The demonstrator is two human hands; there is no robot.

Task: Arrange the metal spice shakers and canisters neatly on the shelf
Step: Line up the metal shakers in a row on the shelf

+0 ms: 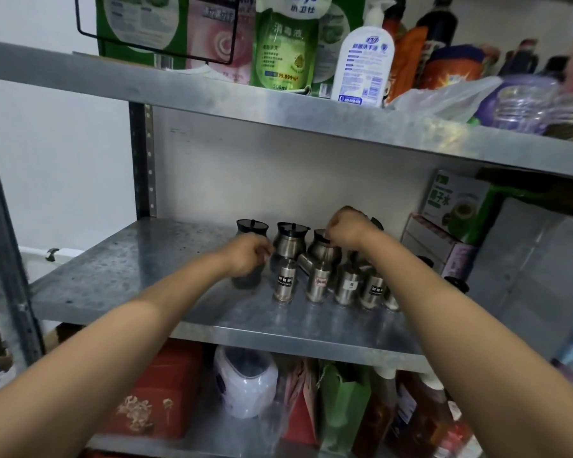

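Several small metal spice shakers stand in a front row on the middle steel shelf [119,276]; the leftmost labelled shaker [284,281] is beside a second shaker [318,283]. Behind them stand metal canisters with dark lids, among them a middle canister [289,239] and a dark-lidded canister at the back left [251,226]. My left hand [248,256] curls around a dark jar [247,279] at the row's left end. My right hand [346,228] reaches over the shakers and pinches the lid of a rear canister [321,247]. A further canister lies partly hidden behind my right wrist.
Boxes [444,233] stand at the shelf's right end, close to the shakers. The upper shelf carries refill pouches, a white pump bottle [364,64] and other bottles. Below are a red box, a white jar and bags. The shelf's left half is bare metal.
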